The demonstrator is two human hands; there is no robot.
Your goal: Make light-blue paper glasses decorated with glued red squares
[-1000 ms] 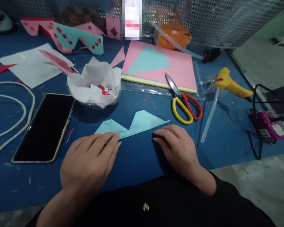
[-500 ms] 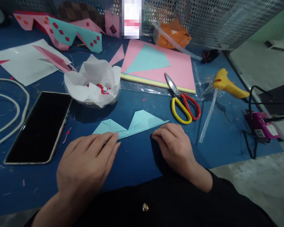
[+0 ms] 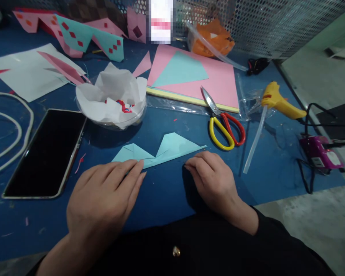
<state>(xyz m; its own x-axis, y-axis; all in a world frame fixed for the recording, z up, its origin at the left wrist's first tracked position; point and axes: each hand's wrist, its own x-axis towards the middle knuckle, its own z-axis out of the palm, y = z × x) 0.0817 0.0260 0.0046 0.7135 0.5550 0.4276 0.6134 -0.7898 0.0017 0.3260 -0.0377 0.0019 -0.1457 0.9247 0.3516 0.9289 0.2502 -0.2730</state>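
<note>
- The folded paper [image 3: 163, 151] is light blue.
- The worktop [image 3: 166, 195] is dark blue.
- The scissors [image 3: 222, 126] have one yellow handle, one red handle and shiny grey blades.
- The glue gun [image 3: 278, 103] is yellow.
- The phone [image 3: 46, 153] has a black screen.
- The big sheet [image 3: 221, 86] is pink, with a light blue triangle [image 3: 179, 71] on it.
- The zigzag paper [image 3: 83, 36] at the back is pink and teal with little red diamonds.
- The crumpled paper [image 3: 112, 90] is white, with red bits inside.
</note>
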